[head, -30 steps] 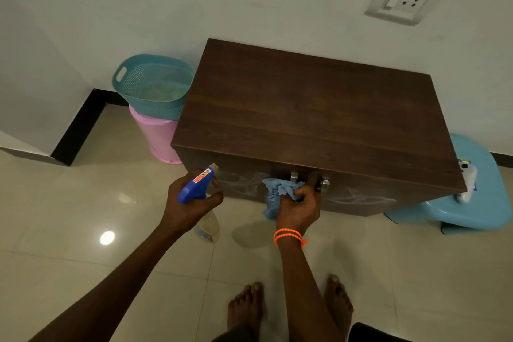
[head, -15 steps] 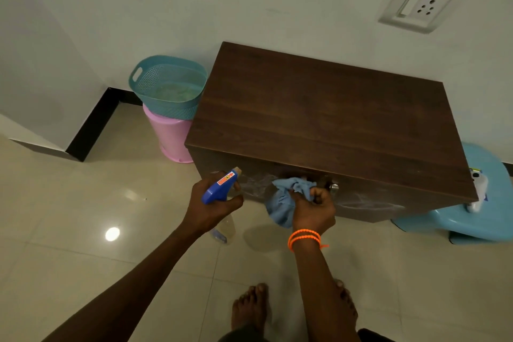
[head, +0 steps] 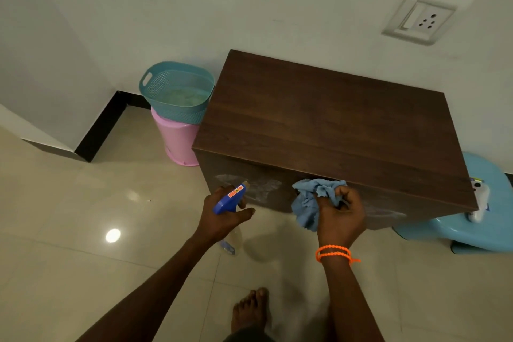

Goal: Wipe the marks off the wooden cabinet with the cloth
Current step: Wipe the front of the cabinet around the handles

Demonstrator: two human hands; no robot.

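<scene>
A dark wooden cabinet [head: 333,125] stands against the wall. Whitish smeared marks [head: 263,189] show on its front face, left of centre, and fainter ones at the lower right [head: 388,212]. My right hand [head: 342,216] grips a crumpled light-blue cloth [head: 308,203] in front of the cabinet's front, near the top edge. My left hand [head: 224,214] holds a spray bottle with a blue trigger head [head: 229,200], its nozzle aimed at the left marks. The clear bottle body hangs below my hand.
A teal perforated basket [head: 177,90] sits on a pink bucket [head: 177,141] left of the cabinet. A light-blue plastic stool [head: 483,219] with a white object on it stands at the right. A wall socket [head: 422,19] is above. My bare foot [head: 249,311] rests on glossy floor tiles.
The view has shifted so the cabinet sits further right. My right hand has lifted the cloth slightly and bunched it near the cabinet's top edge. The spray bottle stays aimed at the front.
</scene>
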